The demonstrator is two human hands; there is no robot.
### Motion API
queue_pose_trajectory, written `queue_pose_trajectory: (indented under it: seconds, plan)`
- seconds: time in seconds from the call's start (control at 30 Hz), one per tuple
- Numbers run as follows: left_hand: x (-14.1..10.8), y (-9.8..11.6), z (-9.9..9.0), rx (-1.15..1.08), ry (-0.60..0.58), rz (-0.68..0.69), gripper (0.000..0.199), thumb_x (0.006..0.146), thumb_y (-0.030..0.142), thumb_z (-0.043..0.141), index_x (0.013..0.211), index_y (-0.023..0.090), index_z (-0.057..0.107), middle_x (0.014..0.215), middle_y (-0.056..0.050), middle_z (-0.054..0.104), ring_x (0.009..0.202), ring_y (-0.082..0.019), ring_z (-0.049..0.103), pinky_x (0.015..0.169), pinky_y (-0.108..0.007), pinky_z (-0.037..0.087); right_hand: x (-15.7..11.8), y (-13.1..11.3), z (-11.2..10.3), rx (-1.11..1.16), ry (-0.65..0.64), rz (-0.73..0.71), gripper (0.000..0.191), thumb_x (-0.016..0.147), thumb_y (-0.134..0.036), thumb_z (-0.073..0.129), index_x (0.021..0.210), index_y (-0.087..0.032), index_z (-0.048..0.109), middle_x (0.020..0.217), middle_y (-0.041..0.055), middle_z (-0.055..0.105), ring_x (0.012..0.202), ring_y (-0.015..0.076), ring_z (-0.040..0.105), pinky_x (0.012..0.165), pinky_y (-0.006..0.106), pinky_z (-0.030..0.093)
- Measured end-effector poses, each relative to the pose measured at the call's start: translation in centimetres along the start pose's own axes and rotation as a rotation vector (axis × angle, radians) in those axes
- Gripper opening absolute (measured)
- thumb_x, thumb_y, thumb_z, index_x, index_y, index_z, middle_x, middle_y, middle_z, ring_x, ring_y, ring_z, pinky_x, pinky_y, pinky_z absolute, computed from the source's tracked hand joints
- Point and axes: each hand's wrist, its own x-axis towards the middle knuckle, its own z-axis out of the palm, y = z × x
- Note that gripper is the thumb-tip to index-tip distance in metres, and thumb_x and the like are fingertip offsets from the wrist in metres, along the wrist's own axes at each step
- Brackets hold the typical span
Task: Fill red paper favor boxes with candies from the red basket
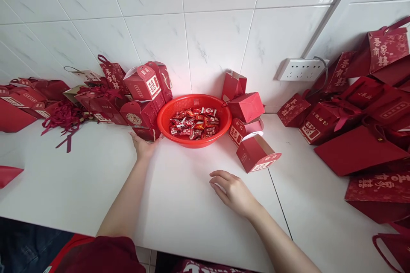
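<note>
My left hand [144, 147] reaches to the stack of red gift boxes left of the basket. Its thumb and fingers sit on either side of the lowest dark red gift box [145, 133]; the far fingertips are partly hidden. My right hand [235, 192] hovers over the white table with nothing in it, its fingers loosely bent and apart. Just beyond it lies an open-topped red gift box [256, 153]. Between the hands and the wall stands a red plastic basket [162, 126] holding many wrapped candies [195, 123].
More open boxes [246, 106] stand right of the basket. Finished-looking boxes with handles [378, 106] pile up at the far right, others [102, 102] at the left beside a bundle of dark red ribbons [65, 115]. A power strip [303, 69] is on the tiled wall [218, 38].
</note>
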Motion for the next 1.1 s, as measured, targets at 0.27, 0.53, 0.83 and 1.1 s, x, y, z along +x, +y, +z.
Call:
queue_pose_trajectory:
  seconds: [0.27,0.53,0.83,1.1]
  plan:
    - [-7.7,0.8,-1.4,-0.066,-0.097,-0.044,0.123,0.075,0.043,0.079,0.161,0.011,-0.002,0.168,-0.024,-0.008,0.157,-0.035,-0.008,0.128,-0.053,0.004,-0.2,0.0,-0.8,-0.048,0.075,-0.030,0.017,0.101,-0.016,0.047,0.103,-0.023,0.063,0.116,0.0090,0.071,0.095,0.0225,0.071,0.079,0.039,0.059]
    - [-14.6,12.2,-3.5,-0.113,-0.107,0.664,0.062,0.094,0.039,0.061,0.151,0.025,0.041,0.170,-0.012,0.008,0.158,-0.030,0.011,0.127,-0.051,0.017,1.2,-1.1,-5.7,0.010,0.193,0.023,0.020,0.103,-0.023,0.046,0.111,-0.025,0.065,0.124,0.0101,0.067,0.108,0.0232,0.069,0.091,0.039,0.057]
    - [-14.6,12.1,2.2,0.081,-0.124,0.879,0.044,0.095,0.037,0.059,0.135,0.020,0.056,0.154,-0.016,0.045,0.148,-0.034,0.037,0.125,-0.060,0.011,3.6,-0.9,-16.1,-0.170,0.492,0.191,0.020,0.098,-0.031,0.054,0.111,-0.027,0.069,0.125,0.0081,0.067,0.119,0.0265,0.063,0.100,0.044,0.053]
    - [-14.9,10.4,2.5,0.136,-0.080,0.959,0.039,0.099,0.031,0.052,0.136,0.022,0.059,0.144,-0.013,0.059,0.142,-0.029,0.047,0.126,-0.055,0.005,4.7,1.2,-17.3,-0.066,0.558,0.529,0.027,0.094,-0.041,0.057,0.111,-0.023,0.069,0.119,0.0112,0.068,0.107,0.0284,0.066,0.089,0.046,0.054]
